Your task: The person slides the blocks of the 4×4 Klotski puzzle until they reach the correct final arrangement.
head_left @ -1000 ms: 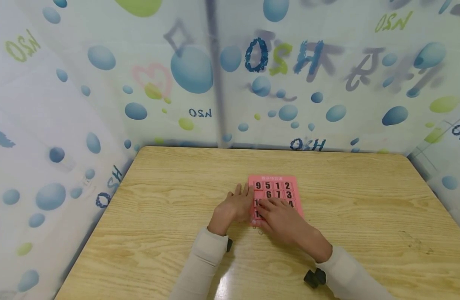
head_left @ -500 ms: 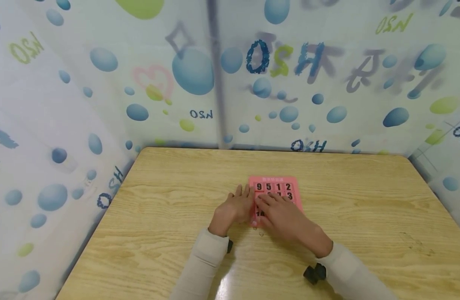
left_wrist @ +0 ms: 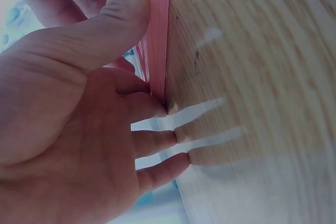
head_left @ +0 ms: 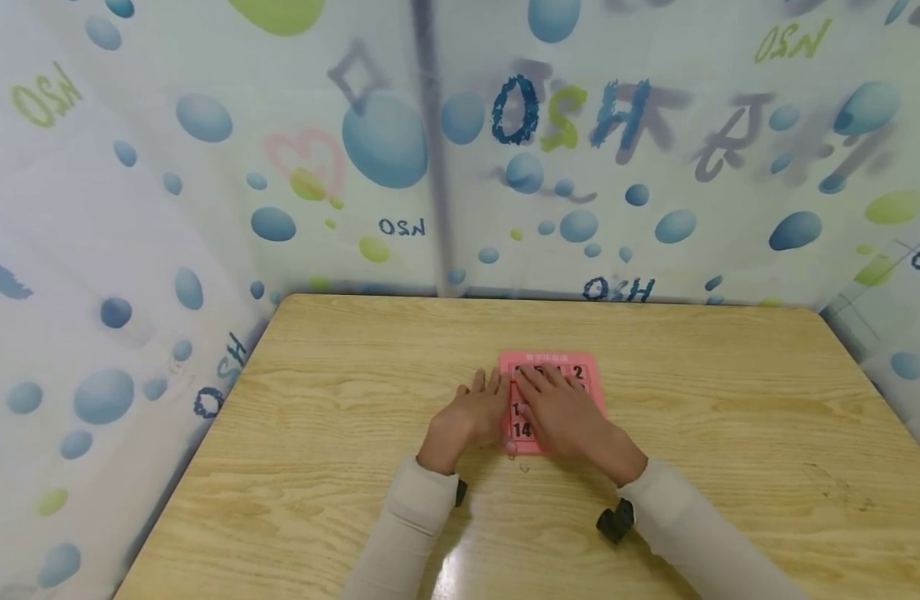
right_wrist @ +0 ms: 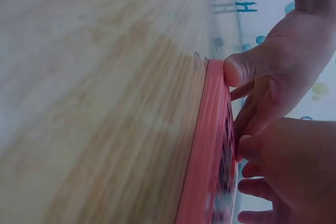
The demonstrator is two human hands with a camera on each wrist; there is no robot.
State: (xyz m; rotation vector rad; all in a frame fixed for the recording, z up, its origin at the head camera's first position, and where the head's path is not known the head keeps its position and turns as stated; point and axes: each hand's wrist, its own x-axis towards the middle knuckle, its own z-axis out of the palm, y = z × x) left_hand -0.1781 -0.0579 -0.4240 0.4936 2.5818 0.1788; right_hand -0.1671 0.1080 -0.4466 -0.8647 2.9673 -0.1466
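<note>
A pink number sliding puzzle (head_left: 526,447) lies flat on the wooden table, with black numbers on its tiles. My left hand (head_left: 472,417) holds it at the left edge, thumb at the near left corner. In the left wrist view, the outer fingers (left_wrist: 163,174) are spread, their tips down on the table. Over the tiles lies my right hand (head_left: 568,417), fingers stretched toward the top row and hiding most numbers. The 14 at lower left and the 2 at upper right show. The right wrist view has the left thumb (right_wrist: 239,71) against the puzzle's corner.
The wooden table (head_left: 340,358) extends around the puzzle on every side. A patterned curtain (head_left: 460,200) with blue and green drops rises behind its far edge. Dark wrist cameras, including the right one (head_left: 616,522), sit below both wrists.
My right hand has slid up the puzzle toward the top row, covering part of it and uncovering the 14 at lower left. The left hand stays in place.
</note>
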